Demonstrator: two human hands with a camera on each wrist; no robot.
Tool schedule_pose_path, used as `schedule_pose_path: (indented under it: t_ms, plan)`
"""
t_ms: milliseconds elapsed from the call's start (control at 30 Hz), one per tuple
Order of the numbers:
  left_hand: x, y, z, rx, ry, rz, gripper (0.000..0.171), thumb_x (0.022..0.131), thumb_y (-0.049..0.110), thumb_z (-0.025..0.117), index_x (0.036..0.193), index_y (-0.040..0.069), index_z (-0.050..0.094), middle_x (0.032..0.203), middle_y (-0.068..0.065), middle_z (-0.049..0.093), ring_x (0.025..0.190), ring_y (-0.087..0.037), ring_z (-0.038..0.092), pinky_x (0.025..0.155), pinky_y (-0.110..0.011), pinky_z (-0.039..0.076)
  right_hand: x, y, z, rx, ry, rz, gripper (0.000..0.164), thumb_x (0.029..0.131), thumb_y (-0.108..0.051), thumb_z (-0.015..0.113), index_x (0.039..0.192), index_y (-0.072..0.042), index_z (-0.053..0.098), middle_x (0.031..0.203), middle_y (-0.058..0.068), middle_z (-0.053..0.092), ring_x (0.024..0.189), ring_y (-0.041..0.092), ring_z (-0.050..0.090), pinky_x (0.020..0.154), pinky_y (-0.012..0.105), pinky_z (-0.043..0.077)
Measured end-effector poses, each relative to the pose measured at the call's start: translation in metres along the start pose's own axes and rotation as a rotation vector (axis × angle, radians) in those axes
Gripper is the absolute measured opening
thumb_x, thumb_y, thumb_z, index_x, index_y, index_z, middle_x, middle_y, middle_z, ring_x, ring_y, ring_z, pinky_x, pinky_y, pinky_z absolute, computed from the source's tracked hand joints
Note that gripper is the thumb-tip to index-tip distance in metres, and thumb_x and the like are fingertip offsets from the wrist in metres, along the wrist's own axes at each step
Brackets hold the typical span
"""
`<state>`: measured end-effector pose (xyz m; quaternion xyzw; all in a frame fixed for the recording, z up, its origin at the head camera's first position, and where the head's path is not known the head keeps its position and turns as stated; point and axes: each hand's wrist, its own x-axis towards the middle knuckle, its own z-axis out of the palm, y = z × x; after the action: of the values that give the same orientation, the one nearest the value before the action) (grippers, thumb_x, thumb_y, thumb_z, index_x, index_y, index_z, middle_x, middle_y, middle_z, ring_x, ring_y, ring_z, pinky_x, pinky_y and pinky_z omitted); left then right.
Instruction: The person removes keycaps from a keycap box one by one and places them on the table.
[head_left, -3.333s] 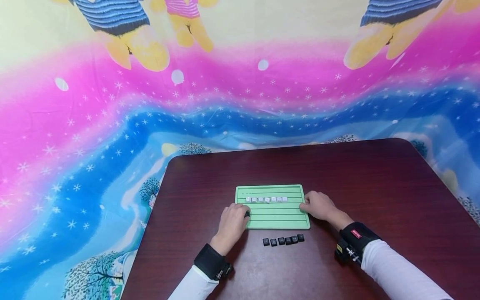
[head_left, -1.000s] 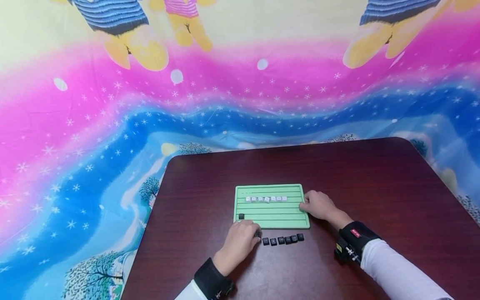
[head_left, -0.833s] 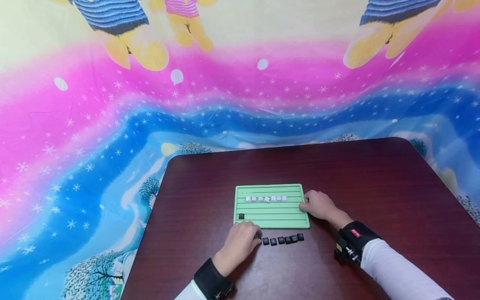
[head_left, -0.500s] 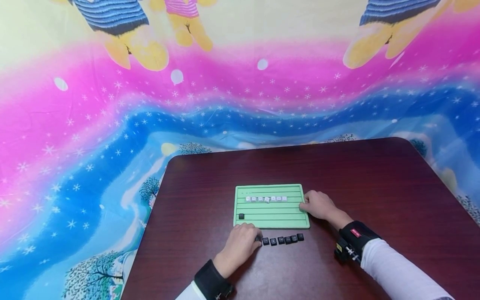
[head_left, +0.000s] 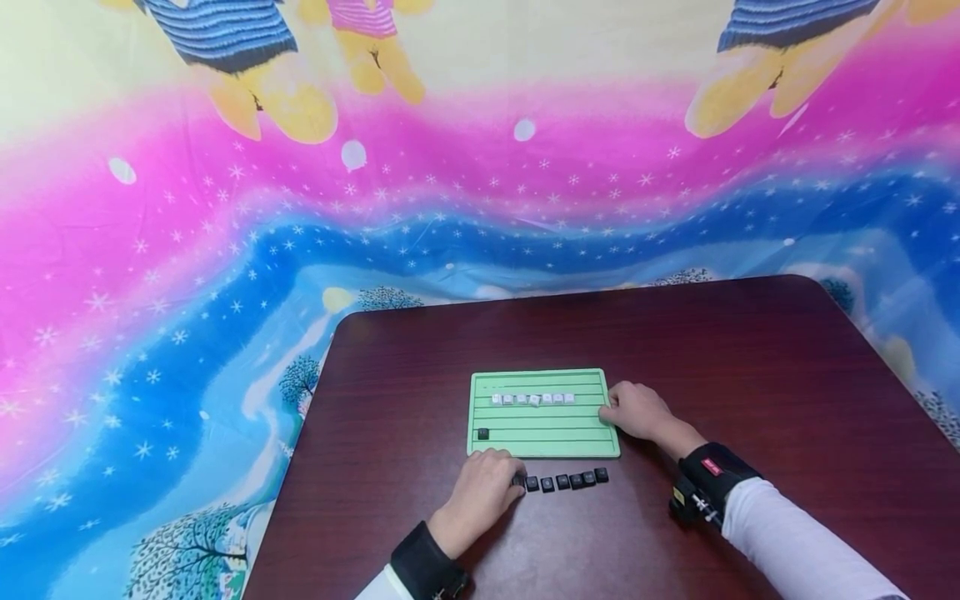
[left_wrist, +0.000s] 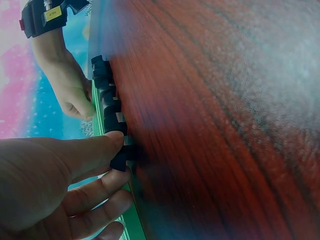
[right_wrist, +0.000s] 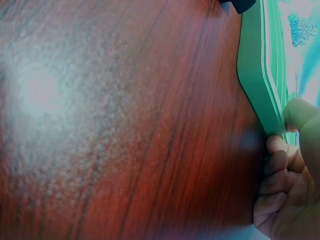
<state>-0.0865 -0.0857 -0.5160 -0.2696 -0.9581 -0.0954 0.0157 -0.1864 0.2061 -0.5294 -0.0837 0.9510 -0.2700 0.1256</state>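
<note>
My left hand [head_left: 483, 487] pinches a black keycap [left_wrist: 119, 162] between thumb and fingertips at the left end of a row of black keycaps [head_left: 562, 481]. The row lies on the table just in front of a green grooved board [head_left: 555, 422]. In the head view, fingers mostly cover the pinched keycap. My right hand [head_left: 637, 410] grips the board's right edge; the right wrist view has its thumb on top and its other fingers curled at the side. Across the board runs a line of white keycaps [head_left: 534, 400]. One black keycap [head_left: 483, 433] sits near its lower left corner.
The dark brown table [head_left: 420, 375] has rounded far corners. A colourful printed cloth [head_left: 480, 167] hangs behind it. Both wrists wear black straps with small devices, the right strap [head_left: 716, 462] close to the table.
My left hand has left the board's left side, where a black keycap now shows, and come down to the row's left end, lowering slightly in the last second. My right hand stays put.
</note>
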Motion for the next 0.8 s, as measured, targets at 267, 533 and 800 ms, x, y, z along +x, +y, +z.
schedule_pose_path:
  t_ms: [267,533,800]
  plan:
    - [-0.0002,0.0006,0.0008,0.007,-0.005,0.001,0.02,0.078,0.029,0.085,0.095,0.021,0.077,0.08,0.008,0.071,0.075,-0.008,0.064,0.064,-0.021,0.039,0.0003,0.0012,0.0011,0.003,0.005,0.0,0.039,0.087,-0.021,0.061,0.057,-0.018,0.036,0.053,-0.007,0.027,0.048,0.01,0.025,0.051,0.025,0.021]
    - [-0.0005,0.0011,0.0003,-0.004,-0.003,-0.009,0.02,0.08,0.034,0.084,0.094,0.021,0.077,0.08,0.008,0.07,0.072,-0.007,0.061,0.063,-0.021,0.037,0.0004,0.0025,0.0028,0.005,0.01,-0.001,0.039,0.086,-0.022,0.061,0.057,-0.018,0.036,0.054,-0.007,0.027,0.048,0.011,0.026,0.051,0.025,0.021]
    - [-0.0018,-0.001,-0.0033,-0.042,0.037,-0.013,0.019,0.084,0.036,0.08,0.093,0.02,0.077,0.08,0.008,0.07,0.074,-0.008,0.061,0.068,-0.024,0.044,0.0006,0.0017,0.0026,-0.002,0.012,0.015,0.039,0.086,-0.022,0.062,0.057,-0.018,0.037,0.054,-0.007,0.028,0.048,0.012,0.029,0.051,0.025,0.023]
